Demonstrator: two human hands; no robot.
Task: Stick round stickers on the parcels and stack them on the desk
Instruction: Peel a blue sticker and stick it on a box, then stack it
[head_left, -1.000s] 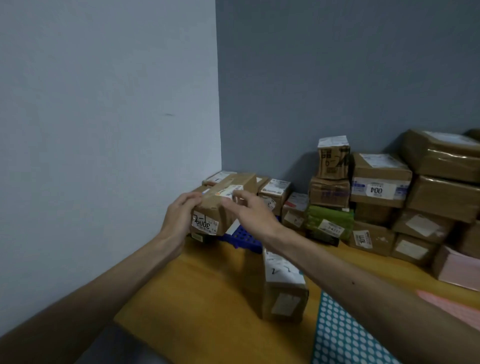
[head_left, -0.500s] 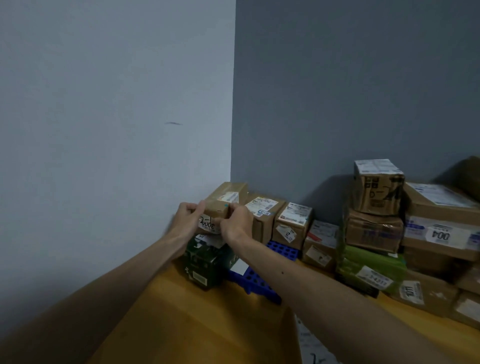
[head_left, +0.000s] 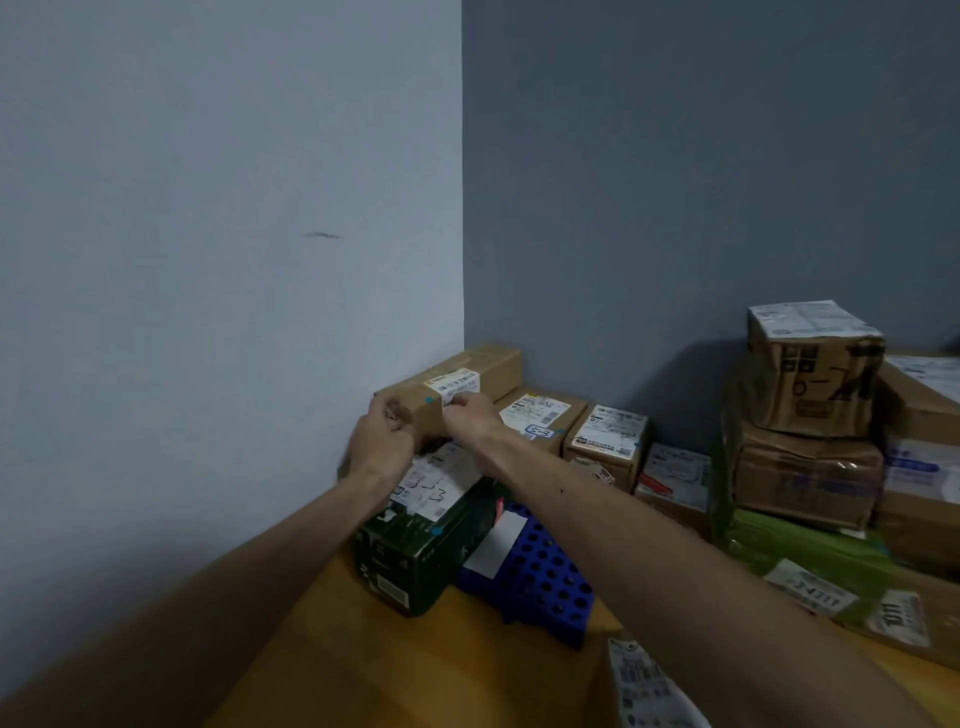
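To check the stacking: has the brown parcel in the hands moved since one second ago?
Yes. The brown parcel went back toward the wall corner, uncovering the green box.

Left hand (head_left: 382, 444) and right hand (head_left: 470, 415) hide part of the brown parcel (head_left: 488, 369); its label (head_left: 453, 383) seems blurred.

- I see the long parcel (head_left: 467, 379) in the bench's (head_left: 415, 665) back left corner, over the carton's (head_left: 415, 561) far end.
- The rack (head_left: 540, 577) lies just right of the carton.
- Stacked parcels (head_left: 810, 415) line the back edge, further right.
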